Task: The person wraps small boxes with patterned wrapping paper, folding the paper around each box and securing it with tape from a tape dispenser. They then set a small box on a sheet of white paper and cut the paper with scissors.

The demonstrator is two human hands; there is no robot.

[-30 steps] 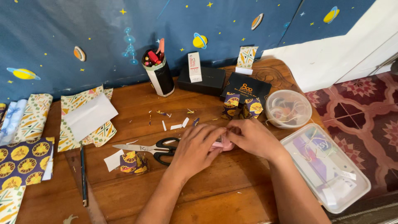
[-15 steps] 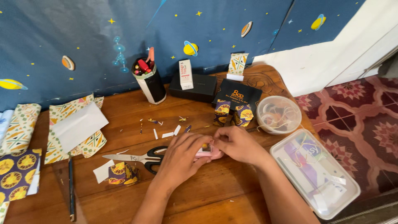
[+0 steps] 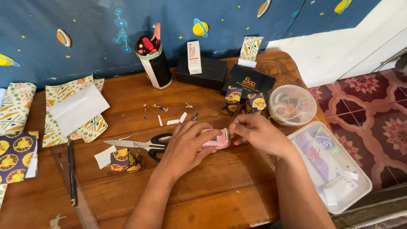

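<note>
My left hand (image 3: 184, 146) curls closed around a small pink tape dispenser (image 3: 217, 141) at the middle of the bench (image 3: 220, 191), holding it just above the wood. My right hand (image 3: 256, 133), at 3 o'clock of it, pinches its front end with fingertips pressed together. Black-handled scissors (image 3: 140, 144) lie at 9 o'clock, touching my left hand, a patterned paper box (image 3: 125, 160) just beyond.

Left hand (image 3: 185, 146) covers most of the pink tape dispenser (image 3: 217, 139); only its right end shows. Patterned paper sheets (image 3: 17, 154) run off the left edge. Contents of round tub (image 3: 292, 104) indistinct.
</note>
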